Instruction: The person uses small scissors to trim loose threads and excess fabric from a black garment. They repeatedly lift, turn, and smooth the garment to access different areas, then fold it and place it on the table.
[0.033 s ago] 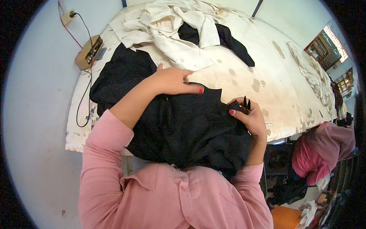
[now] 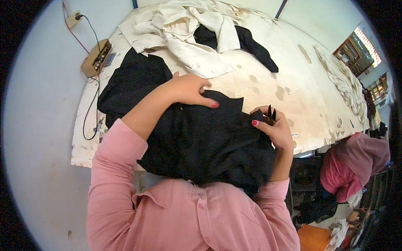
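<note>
A black garment (image 2: 201, 138) lies bunched across the near edge of the table and hangs down against my front. My left hand (image 2: 188, 90) rests on its far edge, thumb apart from the fingers and pressing lightly on the cloth. At the right end of the garment, my right hand (image 2: 274, 127) pinches a corner between thumb and fingers. Two dark pointed blades, apparently thread snips (image 2: 271, 112), stick up from that same hand; their handle is mostly hidden by the fingers.
A stained cream-covered table (image 2: 272, 90) spreads ahead. White garments (image 2: 184, 37) lie heaped at the back with a black sleeve-like piece (image 2: 257, 48). A brown box with a cable (image 2: 96, 58) stands by the left wall. Pink cloth (image 2: 347, 167) hangs at the right.
My left thumb has shifted slightly left and down on the black garment. My right hand keeps its pinch in the same place.
</note>
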Available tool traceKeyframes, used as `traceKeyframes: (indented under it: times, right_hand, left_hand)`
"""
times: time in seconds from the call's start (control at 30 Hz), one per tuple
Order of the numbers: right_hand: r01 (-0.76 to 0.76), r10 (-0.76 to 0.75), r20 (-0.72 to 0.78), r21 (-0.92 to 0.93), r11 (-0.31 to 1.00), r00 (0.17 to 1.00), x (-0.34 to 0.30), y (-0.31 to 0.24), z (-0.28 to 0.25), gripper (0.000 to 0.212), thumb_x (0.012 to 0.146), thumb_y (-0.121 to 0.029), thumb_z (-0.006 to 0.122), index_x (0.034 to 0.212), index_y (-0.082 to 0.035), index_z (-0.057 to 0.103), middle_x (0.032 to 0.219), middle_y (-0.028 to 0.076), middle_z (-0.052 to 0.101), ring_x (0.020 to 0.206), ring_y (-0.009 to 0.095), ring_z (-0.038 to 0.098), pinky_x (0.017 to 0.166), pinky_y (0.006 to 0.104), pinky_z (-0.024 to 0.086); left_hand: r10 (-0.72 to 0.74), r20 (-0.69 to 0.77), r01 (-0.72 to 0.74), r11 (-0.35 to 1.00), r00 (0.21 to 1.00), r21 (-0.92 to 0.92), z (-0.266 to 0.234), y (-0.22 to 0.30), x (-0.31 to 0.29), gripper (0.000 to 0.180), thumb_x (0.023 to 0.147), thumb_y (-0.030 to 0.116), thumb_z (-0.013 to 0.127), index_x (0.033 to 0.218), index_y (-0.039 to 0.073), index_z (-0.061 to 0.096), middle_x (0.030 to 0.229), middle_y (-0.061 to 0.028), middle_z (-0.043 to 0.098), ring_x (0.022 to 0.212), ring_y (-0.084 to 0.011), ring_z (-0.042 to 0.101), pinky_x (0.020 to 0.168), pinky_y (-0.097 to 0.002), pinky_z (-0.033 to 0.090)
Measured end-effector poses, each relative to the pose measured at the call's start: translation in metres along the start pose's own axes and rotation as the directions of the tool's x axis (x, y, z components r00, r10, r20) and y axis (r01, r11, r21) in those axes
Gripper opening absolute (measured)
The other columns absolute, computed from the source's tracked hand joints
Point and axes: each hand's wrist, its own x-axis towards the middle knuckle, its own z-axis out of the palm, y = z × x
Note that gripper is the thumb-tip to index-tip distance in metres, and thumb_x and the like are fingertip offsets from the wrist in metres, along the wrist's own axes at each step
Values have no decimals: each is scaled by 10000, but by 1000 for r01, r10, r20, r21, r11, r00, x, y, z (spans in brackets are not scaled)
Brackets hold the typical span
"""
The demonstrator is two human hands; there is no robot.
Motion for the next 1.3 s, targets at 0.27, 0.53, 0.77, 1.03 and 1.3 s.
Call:
traceKeyframes:
  times: [0.27,0.53,0.77,1.03,1.3]
  right_hand:
    - [85,-68,-66,305,949,996,-2,-17,16,378,749,-85,778,1089,-8,630,873,-17,623,701,29,501,633,177,392]
    - [101,-101,148,5,995,984,16,-34,46,318,741,-154,801,995,-28,656,676,-83,478,570,13,348,502,198,265]
    - [115,-120,174,38,993,977,10,-46,55,313,738,-98,788,1006,-18,645,764,-66,534,580,20,352,521,197,274]
    - [221,-216,141,-25,975,966,1,-41,50,284,759,-71,737,1025,-31,647,657,-87,411,569,23,334,506,218,255]
    - [235,-288,262,216,948,921,3,-28,48,296,756,-63,751,1033,-34,651,686,-86,459,575,14,339,517,205,249]
  left_hand:
    - [-130,-249,-3,881,960,-472,-64,-51,-47,251,874,241,645,960,11,592,825,-20,599,774,-97,518,699,-265,435]
    - [-34,-635,127,987,771,102,-49,-34,-105,236,765,124,717,947,27,603,835,-102,622,811,-263,615,762,-353,483]
    - [94,-459,-274,899,883,-342,-26,67,-81,291,704,217,795,865,31,639,828,-95,619,691,-218,602,587,-300,486]
    - [-152,-223,-98,574,963,-813,-16,44,-66,83,887,106,641,890,30,609,786,2,610,699,-75,583,636,-219,487]
    - [301,-484,-530,717,822,-453,-11,32,-50,338,982,323,491,1168,46,541,1045,-69,633,1035,-228,583,1063,-388,328]
